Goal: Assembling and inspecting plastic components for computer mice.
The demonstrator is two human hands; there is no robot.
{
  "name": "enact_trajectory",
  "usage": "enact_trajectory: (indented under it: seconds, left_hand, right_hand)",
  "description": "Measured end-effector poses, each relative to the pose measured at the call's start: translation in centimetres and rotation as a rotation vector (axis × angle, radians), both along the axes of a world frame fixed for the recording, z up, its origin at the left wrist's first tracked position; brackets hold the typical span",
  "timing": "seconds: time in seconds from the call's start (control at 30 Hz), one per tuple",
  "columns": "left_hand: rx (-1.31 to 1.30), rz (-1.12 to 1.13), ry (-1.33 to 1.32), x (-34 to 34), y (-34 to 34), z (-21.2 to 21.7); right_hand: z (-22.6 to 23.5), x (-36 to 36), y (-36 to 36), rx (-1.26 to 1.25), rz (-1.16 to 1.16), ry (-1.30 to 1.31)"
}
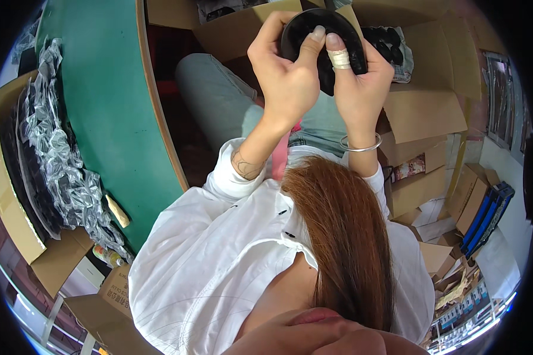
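Above my lap I hold a glossy black round piece (354, 36), shaped like a shallow dish or cover; its exact kind I cannot make out. My left hand (290, 77) grips its left side, fingers curled behind the rim and thumb pressed on the face. From the right side my right hand (361, 89) holds it the same way, with white tape (339, 58) wrapped round the thumb. Both thumb tips nearly meet near the middle of the piece. The fingers behind it are mostly hidden.
A green table (103, 124) with a brown edge stands to my left, bearing a row of crumpled clear plastic bags (53, 142). Open cardboard boxes (423, 112) lie to the right and ahead. One contains a clear bag of black parts (404, 56).
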State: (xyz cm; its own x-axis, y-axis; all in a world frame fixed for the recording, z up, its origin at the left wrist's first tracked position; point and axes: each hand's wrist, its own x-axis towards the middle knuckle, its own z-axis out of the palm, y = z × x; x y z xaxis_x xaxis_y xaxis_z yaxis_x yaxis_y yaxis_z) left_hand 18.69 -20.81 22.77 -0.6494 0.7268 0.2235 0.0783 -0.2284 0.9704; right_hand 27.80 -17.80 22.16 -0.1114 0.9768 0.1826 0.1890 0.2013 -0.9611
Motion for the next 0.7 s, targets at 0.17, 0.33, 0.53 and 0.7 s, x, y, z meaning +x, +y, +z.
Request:
enact_trajectory:
  seconds: [0.17, 0.33, 0.53, 0.7]
  left_hand:
    - [0.052, 0.035, 0.008, 0.63, -0.09, 0.25]
    - [0.037, 0.046, 0.057, 0.46, -0.32, -0.21]
    - [0.027, -0.015, 0.016, 0.62, -0.22, -0.17]
    - [0.027, -0.071, -0.021, -0.04, 0.48, -0.64]
  right_hand:
    - [-0.30, -0.43, -0.30, 0.045, -0.041, 0.120]
    - [-0.78, -0.66, -0.38, 0.061, -0.057, 0.125]
    - [-0.87, -0.67, -0.42, 0.048, -0.069, 0.131]
    - [-0.77, -0.27, -0.16, -0.012, -0.051, 0.092]
